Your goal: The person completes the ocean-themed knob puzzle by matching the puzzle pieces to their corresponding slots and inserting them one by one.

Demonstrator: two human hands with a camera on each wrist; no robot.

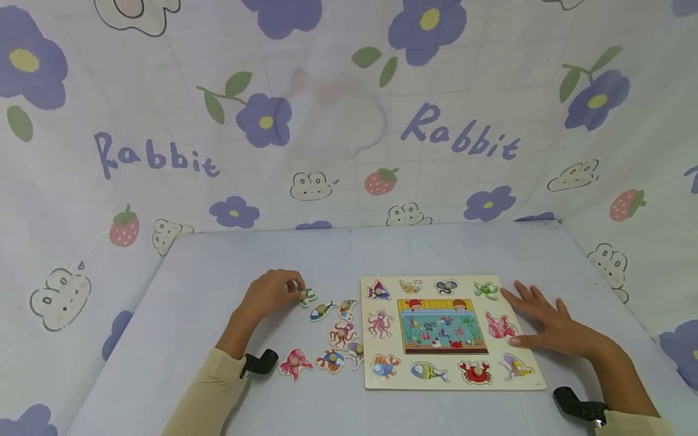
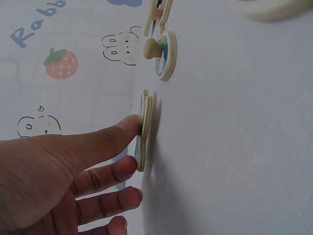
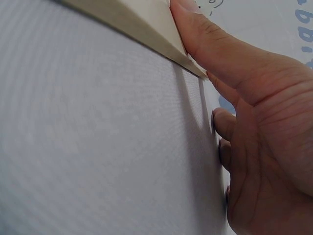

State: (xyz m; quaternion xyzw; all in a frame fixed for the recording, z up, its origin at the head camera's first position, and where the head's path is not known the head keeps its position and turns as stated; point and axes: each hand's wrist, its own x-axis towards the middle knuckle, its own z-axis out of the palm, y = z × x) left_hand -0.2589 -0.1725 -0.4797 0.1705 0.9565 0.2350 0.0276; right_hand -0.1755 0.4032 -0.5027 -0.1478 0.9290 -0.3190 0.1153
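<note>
While the patterned cloth [image 1: 338, 151] closes off the upper half of the head view, the pale table [image 1: 262, 248] spreads below it, its far edge running just under the cloth. Open room for moving lies above the board and at the lower left of the frame; the gap between the board and the loose pieces is tight.

The wooden board [image 1: 384, 346] lies flat, right of centre in the lower part. The right hand [image 1: 553, 324] is spread wide beside it, gripping nothing, its thumb touching the board's right edge. A sideways push there could slide the board's left edge into the pieces.

The left hand [image 1: 275, 293], left of centre, pinches the green piece [image 1: 308, 297] between thumb and finger; the left wrist view shows other fingers loosely apart. Whether that piece is clear of the table cannot be told for certain. A shallow pinch could let it slip or tip.

The black wrist camera [image 1: 260, 362] sits near the pink piece [image 1: 295, 364] at lower centre-left and might brush it if the arm swings right.

Just below and right of the green piece lies the striped fish piece [image 1: 320, 312]; a low sweep toward the board could knock it.
</note>
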